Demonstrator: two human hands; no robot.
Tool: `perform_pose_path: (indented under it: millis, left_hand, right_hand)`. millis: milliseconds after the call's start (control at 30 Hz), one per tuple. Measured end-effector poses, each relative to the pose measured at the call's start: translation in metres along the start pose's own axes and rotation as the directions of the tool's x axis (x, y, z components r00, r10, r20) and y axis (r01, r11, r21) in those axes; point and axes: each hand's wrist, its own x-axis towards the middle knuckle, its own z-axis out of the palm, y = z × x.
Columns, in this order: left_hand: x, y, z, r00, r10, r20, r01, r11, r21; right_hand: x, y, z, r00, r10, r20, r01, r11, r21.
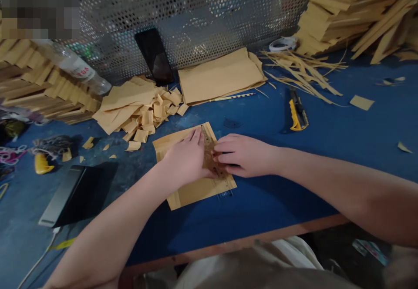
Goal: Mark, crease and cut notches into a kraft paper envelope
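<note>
A brown kraft paper piece (192, 194), perhaps an envelope, lies on the blue table in front of me. On its right part rests a clear ruler (209, 152) with small holes and markings. My left hand (186, 158) is spread flat over the paper, its fingers stretched along the ruler and its thumb towards the lower end. From the right side my right hand (246, 154) touches the ruler's edge with slightly bent, parted fingers. Its thumb is mostly hidden. Both hands partly cover the ruler.
A yellow utility knife (298, 110) lies to the right. Behind are stacked kraft sheets (222, 78), a pencil (233, 97), paper scraps (153, 117), paper strips (303, 69) and a tape roll (282, 44). A phone (155, 56) leans against perforated metal (196, 19). Left stand a bottle (80, 69) and dark device (68, 195).
</note>
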Motion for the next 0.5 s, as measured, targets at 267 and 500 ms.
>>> perform_pose_path:
  millis: [267, 500]
  left_hand:
    - [0.000, 0.000, 0.000, 1.000, 0.002, 0.005, -0.002, 1.000, 0.011]
    - [-0.002, 0.002, -0.004, 1.000, 0.004, -0.009, -0.005, 1.000, -0.026]
  right_hand:
    - [-0.005, 0.012, -0.011, 1.000, 0.014, 0.026, -0.014, 1.000, -0.020]
    - [-0.004, 0.015, -0.006, 0.972, 0.200, 0.122, -0.207, 0.977, 0.044]
